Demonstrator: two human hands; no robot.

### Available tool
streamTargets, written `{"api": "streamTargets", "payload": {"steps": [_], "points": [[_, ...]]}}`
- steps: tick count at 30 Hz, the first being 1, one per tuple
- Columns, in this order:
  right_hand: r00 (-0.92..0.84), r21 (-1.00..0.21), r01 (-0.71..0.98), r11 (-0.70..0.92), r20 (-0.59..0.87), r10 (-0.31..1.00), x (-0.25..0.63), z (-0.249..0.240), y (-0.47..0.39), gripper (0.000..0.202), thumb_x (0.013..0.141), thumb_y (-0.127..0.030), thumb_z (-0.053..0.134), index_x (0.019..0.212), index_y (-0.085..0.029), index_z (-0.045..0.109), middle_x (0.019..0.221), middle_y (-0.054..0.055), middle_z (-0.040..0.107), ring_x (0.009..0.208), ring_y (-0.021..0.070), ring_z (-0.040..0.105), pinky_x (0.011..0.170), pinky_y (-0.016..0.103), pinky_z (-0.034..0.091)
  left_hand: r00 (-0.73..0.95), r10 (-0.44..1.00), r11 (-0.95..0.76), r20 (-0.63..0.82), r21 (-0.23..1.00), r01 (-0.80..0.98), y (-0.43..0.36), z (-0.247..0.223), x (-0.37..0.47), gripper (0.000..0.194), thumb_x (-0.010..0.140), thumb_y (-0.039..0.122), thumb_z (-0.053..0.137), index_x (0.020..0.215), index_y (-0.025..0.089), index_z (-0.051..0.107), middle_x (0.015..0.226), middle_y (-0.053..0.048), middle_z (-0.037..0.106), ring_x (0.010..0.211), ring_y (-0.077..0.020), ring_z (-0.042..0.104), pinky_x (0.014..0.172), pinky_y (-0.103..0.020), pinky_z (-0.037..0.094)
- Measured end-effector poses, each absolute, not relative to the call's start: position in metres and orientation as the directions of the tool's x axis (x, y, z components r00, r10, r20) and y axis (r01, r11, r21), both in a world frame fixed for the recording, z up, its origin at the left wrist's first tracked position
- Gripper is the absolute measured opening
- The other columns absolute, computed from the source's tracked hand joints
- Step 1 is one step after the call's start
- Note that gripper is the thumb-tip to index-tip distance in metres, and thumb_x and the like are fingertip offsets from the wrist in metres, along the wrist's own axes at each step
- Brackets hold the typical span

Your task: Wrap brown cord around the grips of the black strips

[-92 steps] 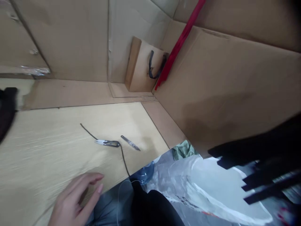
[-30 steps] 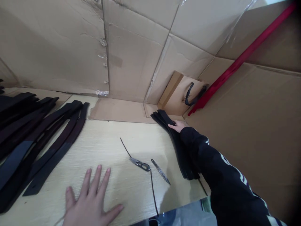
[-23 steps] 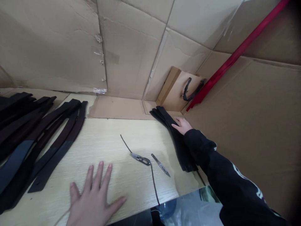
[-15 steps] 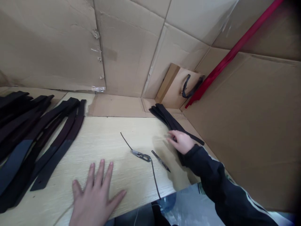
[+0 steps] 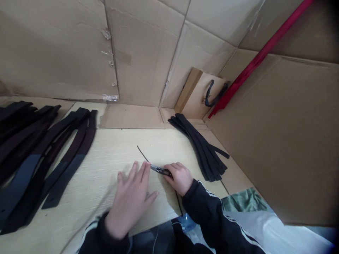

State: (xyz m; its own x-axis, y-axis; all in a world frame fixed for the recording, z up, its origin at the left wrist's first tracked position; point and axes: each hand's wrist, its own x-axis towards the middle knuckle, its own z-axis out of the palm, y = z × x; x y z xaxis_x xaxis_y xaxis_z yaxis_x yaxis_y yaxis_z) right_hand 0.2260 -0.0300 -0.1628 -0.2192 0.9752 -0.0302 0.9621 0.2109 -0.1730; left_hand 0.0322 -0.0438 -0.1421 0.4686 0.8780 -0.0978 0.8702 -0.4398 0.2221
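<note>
On the table lies a pair of small thread snips (image 5: 159,170), blades to the left. My right hand (image 5: 180,178) closes on their handle end, fingers curled around it. A thin dark cord (image 5: 143,153) runs out beyond the blade tips, and more cord hangs down past my right wrist toward the table edge. My left hand (image 5: 134,197) lies palm down with fingers stretched out, their tips close by the blades. To the right of my right hand rests a fanned bundle of black strips (image 5: 197,146). The slim pointed tool seen earlier is hidden now.
A larger pile of dark strips (image 5: 63,151) covers the table's left side. Cardboard walls (image 5: 143,53) enclose the back and right. A paper bag (image 5: 201,93) with dark handles leans in the corner, below a red strip (image 5: 249,74). Green cloth (image 5: 245,199) lies lower right.
My right hand has left the black strip bundle and come left onto the snips' handle. My left hand has slid right and forward, up to the blades.
</note>
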Motion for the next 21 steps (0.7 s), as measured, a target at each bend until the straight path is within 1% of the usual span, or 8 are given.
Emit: {"api": "streamTargets", "payload": {"steps": [3,4,6,8,12,15,18,21], "points": [[-0.211,-0.187,0.962,0.198,-0.050,0.976,0.225,-0.166,-0.030,0.021,0.090,-0.032,0.054,0.101,-0.016,0.061,0.100,0.005,0.064,0.092,0.0177,0.061,0.083,0.039,0.051,0.470,0.878,-0.442,-0.090,0.224,0.869,-0.013,-0.138,0.041,0.061,0.091,0.044,0.036,0.144,0.013,0.029,0.151,-0.012,0.026,0.141,-0.0344,0.019,0.103,-0.070,0.018],[-0.199,-0.192,0.964,0.185,-0.056,0.978,0.226,-0.167,-0.031,0.020,0.090,-0.032,0.053,0.101,-0.016,0.061,0.100,0.005,0.064,0.091,0.0173,0.061,0.082,0.039,0.051,0.464,0.880,-0.435,-0.097,0.224,0.872,-0.004,-0.140,0.043,0.060,0.091,0.045,0.036,0.143,0.013,0.033,0.150,-0.014,0.028,0.140,-0.0356,0.021,0.102,-0.071,0.016],[-0.168,-0.206,0.967,0.151,-0.068,0.983,0.229,-0.168,-0.031,0.020,0.091,-0.032,0.053,0.100,-0.016,0.061,0.099,0.005,0.064,0.087,0.0161,0.062,0.079,0.037,0.052,0.463,0.878,-0.429,-0.120,0.228,0.874,0.009,-0.146,0.043,0.061,0.090,0.049,0.038,0.140,0.013,0.039,0.148,-0.015,0.033,0.138,-0.0386,0.025,0.098,-0.075,0.018],[-0.148,-0.230,0.965,0.127,-0.079,0.986,0.234,-0.168,-0.031,0.020,0.091,-0.031,0.053,0.100,-0.016,0.061,0.098,0.005,0.064,0.084,0.0153,0.062,0.077,0.036,0.053,0.469,0.873,-0.433,-0.131,0.232,0.871,0.015,-0.151,0.043,0.061,0.088,0.050,0.041,0.138,0.014,0.041,0.147,-0.015,0.035,0.136,-0.0395,0.027,0.097,-0.076,0.018],[-0.149,-0.312,0.943,0.119,-0.074,0.986,0.239,-0.168,-0.029,0.019,0.091,-0.030,0.053,0.099,-0.015,0.061,0.097,0.004,0.065,0.084,0.0150,0.063,0.077,0.035,0.053,0.465,0.878,-0.432,-0.114,0.227,0.873,0.017,-0.151,0.042,0.057,0.089,0.048,0.041,0.135,0.014,0.045,0.145,-0.015,0.040,0.135,-0.0389,0.030,0.099,-0.074,0.016],[-0.132,-0.371,0.923,0.106,-0.045,0.990,0.243,-0.169,-0.029,0.019,0.091,-0.030,0.053,0.099,-0.015,0.061,0.096,0.004,0.065,0.082,0.0144,0.063,0.075,0.034,0.054,0.442,0.891,-0.415,-0.098,0.217,0.884,0.018,-0.150,0.041,0.054,0.089,0.045,0.043,0.133,0.013,0.048,0.143,-0.017,0.043,0.132,-0.0408,0.034,0.098,-0.074,0.017],[-0.058,-0.393,0.918,0.050,-0.008,0.998,0.255,-0.169,-0.029,0.020,0.091,-0.030,0.053,0.099,-0.014,0.061,0.095,0.004,0.065,0.081,0.0144,0.064,0.074,0.034,0.054,0.426,0.901,-0.402,-0.080,0.212,0.891,0.020,-0.150,0.040,0.052,0.088,0.045,0.045,0.129,0.012,0.051,0.142,-0.018,0.045,0.130,-0.0421,0.036,0.097,-0.074,0.018],[0.082,-0.353,0.933,-0.072,0.014,0.997,0.272,-0.168,-0.027,0.020,0.091,-0.031,0.053,0.099,-0.014,0.061,0.094,0.004,0.065,0.081,0.0148,0.064,0.074,0.034,0.054,0.409,0.911,-0.390,-0.056,0.209,0.897,0.022,-0.149,0.041,0.045,0.090,0.043,0.045,0.119,0.012,0.057,0.134,-0.018,0.054,0.126,-0.0396,0.041,0.098,-0.072,0.021]]}}
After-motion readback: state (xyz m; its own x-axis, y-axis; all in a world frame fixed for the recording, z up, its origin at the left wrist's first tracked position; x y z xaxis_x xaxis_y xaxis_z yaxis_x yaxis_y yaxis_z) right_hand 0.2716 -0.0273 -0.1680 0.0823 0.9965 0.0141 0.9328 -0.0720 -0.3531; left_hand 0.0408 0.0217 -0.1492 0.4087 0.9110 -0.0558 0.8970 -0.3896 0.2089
